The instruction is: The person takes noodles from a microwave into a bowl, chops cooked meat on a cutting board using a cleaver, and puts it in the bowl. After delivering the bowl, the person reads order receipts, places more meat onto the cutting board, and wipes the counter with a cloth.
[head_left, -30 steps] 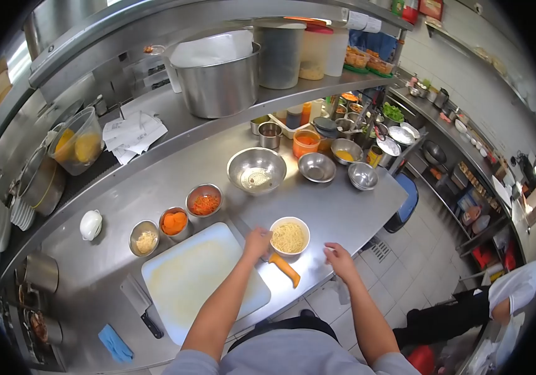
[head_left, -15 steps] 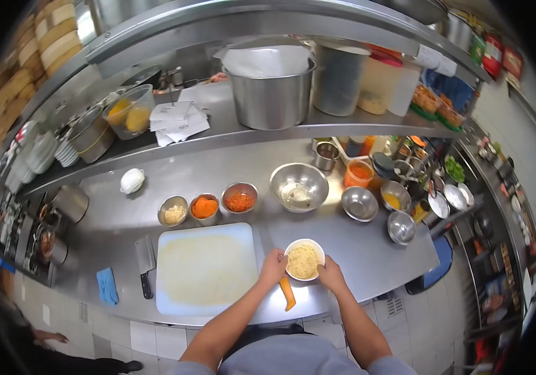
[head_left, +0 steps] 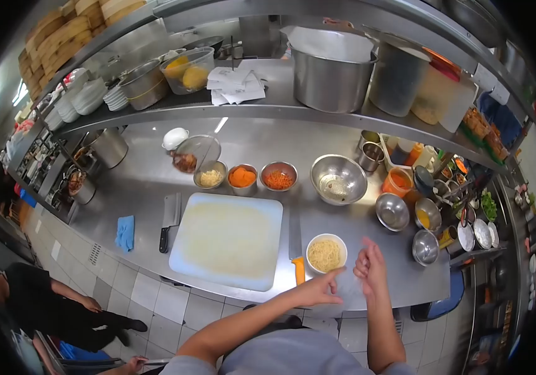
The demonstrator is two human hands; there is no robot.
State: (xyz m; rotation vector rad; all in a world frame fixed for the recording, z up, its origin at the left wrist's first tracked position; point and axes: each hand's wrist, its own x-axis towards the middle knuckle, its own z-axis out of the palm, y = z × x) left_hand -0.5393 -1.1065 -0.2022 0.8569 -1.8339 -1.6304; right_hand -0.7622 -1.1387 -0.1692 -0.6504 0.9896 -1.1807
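A round white bowl (head_left: 343, 251), nearly filled with a tangle of thin, pale yellow noodles (head_left: 325, 256), stood upright toward the near edge of the steel counter (head_left: 405, 281), right of centre.

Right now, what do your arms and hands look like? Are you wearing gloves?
No gloves: my left hand and right hand are bare. I see no watch on either wrist. My sleeves are short and greyish-blue, leaving both forearms uncovered.

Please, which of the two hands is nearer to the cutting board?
Left. The left hand is to the right of the cutting board, not touching it; the right hand is farther right, past the noodle bowl.
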